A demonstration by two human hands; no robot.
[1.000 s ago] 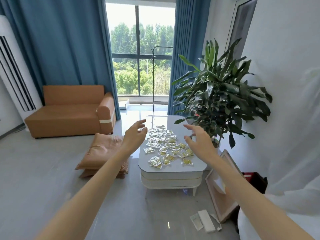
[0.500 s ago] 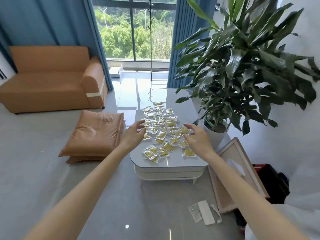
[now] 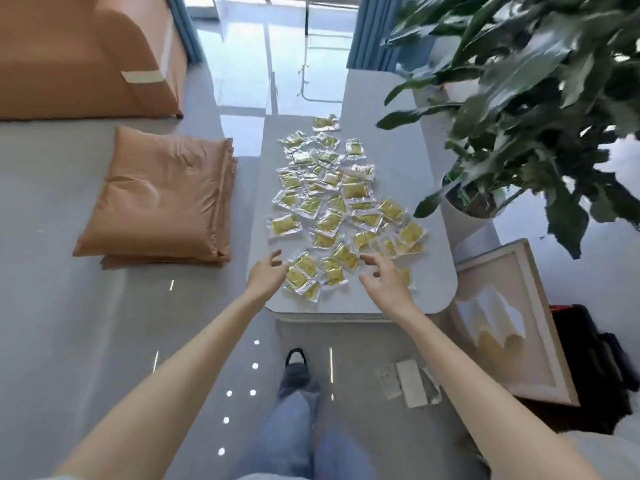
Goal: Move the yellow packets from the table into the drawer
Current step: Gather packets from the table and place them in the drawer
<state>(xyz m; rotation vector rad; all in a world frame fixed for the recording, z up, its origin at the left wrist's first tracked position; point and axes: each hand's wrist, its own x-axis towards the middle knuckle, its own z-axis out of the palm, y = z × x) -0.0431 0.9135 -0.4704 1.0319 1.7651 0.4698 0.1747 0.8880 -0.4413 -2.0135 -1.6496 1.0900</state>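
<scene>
On the pale grey bench [image 3: 381,161], a glossy slab with rounded corners seen from the head view, the yellow packets [image 3: 329,202] lie scattered in a loose, overlapping spread that runs from the far middle down to the near edge. Each is a small, flat, roughly square pouch of clear crinkled plastic with a yellow-green filling and shiny sealed borders. The left hand [image 3: 265,277] hovers at the near-left edge of the spread, fingers loosely parted and slightly bent, holding nothing, its fingertips just beside the nearest packet. The right hand [image 3: 388,284] hangs over the near-right packets with fingers splayed and gently curled, gripping nothing; it partly hides one packet, and whether it touches it cannot be told. Both forearms are bare. A leafy plant [image 3: 536,81] with long, glossy dark leaves stands in a white round pot [image 3: 460,220] beside the bench's right side. Left of the bench, two smooth tan cushions [image 3: 156,195] are stacked on the polished grey floor [image 3: 52,323], near a tan sofa [image 3: 69,53]. A pale-framed picture [image 3: 502,323] leans low on the right.
</scene>
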